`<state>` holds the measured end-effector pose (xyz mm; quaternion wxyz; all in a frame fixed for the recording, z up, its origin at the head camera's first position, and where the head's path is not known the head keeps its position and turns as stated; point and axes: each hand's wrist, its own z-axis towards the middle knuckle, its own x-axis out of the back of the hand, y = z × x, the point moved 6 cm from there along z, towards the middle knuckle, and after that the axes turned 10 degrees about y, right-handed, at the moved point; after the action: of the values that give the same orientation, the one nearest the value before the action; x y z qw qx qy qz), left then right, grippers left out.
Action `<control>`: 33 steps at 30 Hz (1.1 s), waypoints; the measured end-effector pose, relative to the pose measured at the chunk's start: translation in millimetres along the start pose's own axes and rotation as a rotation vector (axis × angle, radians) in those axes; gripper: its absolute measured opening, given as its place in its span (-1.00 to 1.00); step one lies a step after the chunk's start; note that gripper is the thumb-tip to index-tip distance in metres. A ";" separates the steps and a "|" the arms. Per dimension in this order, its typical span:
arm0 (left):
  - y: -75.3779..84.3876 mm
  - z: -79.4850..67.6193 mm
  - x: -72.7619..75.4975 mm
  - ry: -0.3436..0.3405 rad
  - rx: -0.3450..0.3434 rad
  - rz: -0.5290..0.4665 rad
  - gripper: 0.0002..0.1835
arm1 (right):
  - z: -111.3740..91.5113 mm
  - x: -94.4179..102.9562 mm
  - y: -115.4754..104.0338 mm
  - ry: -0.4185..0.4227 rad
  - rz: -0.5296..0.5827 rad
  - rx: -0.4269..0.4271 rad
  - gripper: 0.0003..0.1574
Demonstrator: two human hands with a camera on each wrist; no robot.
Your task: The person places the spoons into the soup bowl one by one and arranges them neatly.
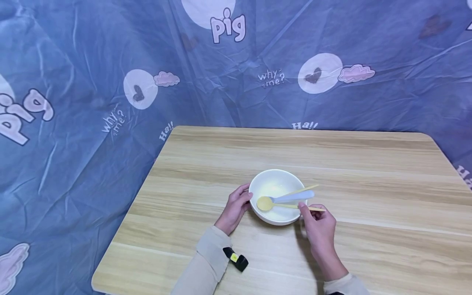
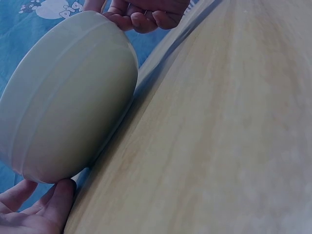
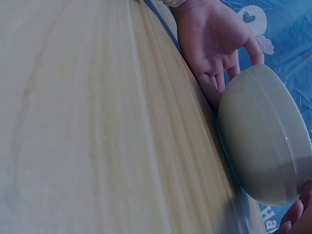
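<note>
A white bowl (image 1: 276,220) stands on the wooden table, its outer wall (image 2: 73,102) seen from the side in both wrist views. My left hand (image 1: 236,207) grips its left side, thumb at the rim and fingers against the outside. At the right rim my right hand (image 1: 320,225) pinches the handle of a yellow spoon (image 1: 264,203), whose round head lies inside the bowl. A pale blue handle (image 1: 295,196) and a thin yellow handle (image 1: 302,190) lean out over the same rim. Their inner ends are partly hidden by the spoon.
The wood-grain table (image 1: 184,172) reaches out on all sides of the bowl. Behind it and to the left hangs a blue printed cloth (image 1: 221,82). A black strap (image 1: 236,259) with a yellow tag is on the left sleeve.
</note>
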<state>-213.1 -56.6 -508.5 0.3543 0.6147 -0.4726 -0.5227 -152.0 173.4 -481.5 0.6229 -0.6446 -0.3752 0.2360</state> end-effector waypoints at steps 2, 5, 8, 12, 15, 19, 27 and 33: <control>-0.3 0.2 -0.5 -0.003 0.000 0.000 -0.47 | 0.4 0.1 0.3 0.011 0.009 0.004 -0.73; -0.2 0.3 -1.2 -0.006 0.000 0.003 -0.47 | 0.6 0.4 -0.1 0.021 0.012 0.010 -0.73; 0.9 0.0 -2.3 -0.006 -0.001 0.001 -0.46 | 0.6 1.2 -1.5 0.017 0.006 0.015 -0.72; 1.3 0.2 -3.5 -0.008 -0.002 0.001 -0.46 | 0.1 2.8 -1.9 0.003 -0.005 0.006 -0.71; 1.1 0.1 -4.2 -0.010 -0.002 0.007 -0.46 | -0.3 4.2 -1.4 -0.005 -0.010 -0.002 -0.71; 1.4 -0.4 -5.2 -0.008 -0.001 0.009 -0.47 | -0.5 5.6 -1.8 -0.015 -0.012 -0.005 -0.70; 1.7 -0.3 -4.4 -0.005 0.001 0.017 -0.47 | -1.5 8.6 -1.0 -0.017 -0.010 -0.031 -0.67; 0.2 -0.3 -1.8 0.002 -0.008 0.015 -0.47 | -1.5 10.7 -0.3 -0.015 0.010 -0.054 -0.65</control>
<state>-212.9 -55.0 -507.8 0.3612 0.6102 -0.4747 -0.5214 -144.4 180.7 -479.3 0.6014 -0.6613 -0.3826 0.2337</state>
